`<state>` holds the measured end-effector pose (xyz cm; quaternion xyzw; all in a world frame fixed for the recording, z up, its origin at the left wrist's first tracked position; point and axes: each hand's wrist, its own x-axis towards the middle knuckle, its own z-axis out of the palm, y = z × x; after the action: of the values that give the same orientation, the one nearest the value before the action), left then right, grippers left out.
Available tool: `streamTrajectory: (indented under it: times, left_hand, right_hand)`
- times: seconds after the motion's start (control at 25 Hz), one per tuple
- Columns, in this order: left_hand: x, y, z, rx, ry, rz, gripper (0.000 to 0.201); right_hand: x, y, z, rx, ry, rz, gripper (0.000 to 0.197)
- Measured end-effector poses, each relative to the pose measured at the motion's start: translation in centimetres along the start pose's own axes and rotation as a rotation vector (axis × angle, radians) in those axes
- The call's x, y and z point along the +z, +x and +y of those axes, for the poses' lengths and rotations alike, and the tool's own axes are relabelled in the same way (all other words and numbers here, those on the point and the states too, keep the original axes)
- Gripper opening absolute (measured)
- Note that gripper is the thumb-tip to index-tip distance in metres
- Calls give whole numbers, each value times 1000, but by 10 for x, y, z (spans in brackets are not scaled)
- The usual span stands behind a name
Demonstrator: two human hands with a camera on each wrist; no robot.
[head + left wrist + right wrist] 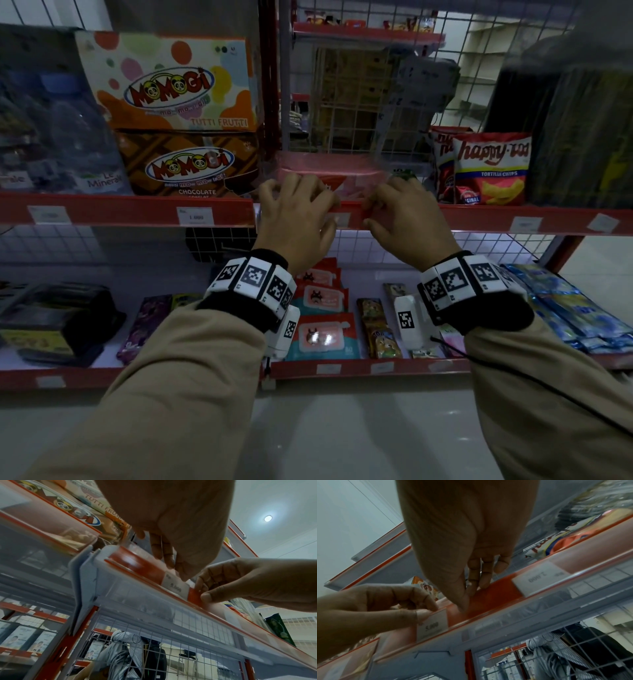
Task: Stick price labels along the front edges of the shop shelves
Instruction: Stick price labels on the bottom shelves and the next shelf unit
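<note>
Head view: both hands meet at the red shelf edge point(479, 219); the price label point(341, 219) between them is barely visible.
Left hand point(171, 524): fingers curled, thumb on the label's top edge.
Right hand point(462, 534): fingers nearly straight, tips pressing the strip beside it.
Progress: several labels point(195, 216) already placed; this one apparently being seated.
Wrist views: read "5.000".

Long tan fabric sleeves point(191, 359) are worn, each wrist being wrapped by a black band point(239, 308) studded with white square-coded marker blocks point(255, 275), a thin black cable point(534, 380) trailing from the right.
</note>
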<state>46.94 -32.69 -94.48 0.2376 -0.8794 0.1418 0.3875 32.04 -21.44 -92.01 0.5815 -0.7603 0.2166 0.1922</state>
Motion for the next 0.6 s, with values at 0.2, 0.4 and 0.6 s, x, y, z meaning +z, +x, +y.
streamTrajectory:
  times: [0.2, 0.4, 0.6]
  left_hand:
    - [8, 6, 29, 31, -37, -43, 31]
    - [16, 12, 59, 44, -49, -104, 41]
    - [23, 17, 75, 49, -65, -88, 41]
  right_hand:
    - [-8, -12, 32, 45, -71, 34, 24]
    - [-9, -20, 58, 21, -7, 69, 23]
    - [-15, -19, 68, 1, -28, 56, 23]
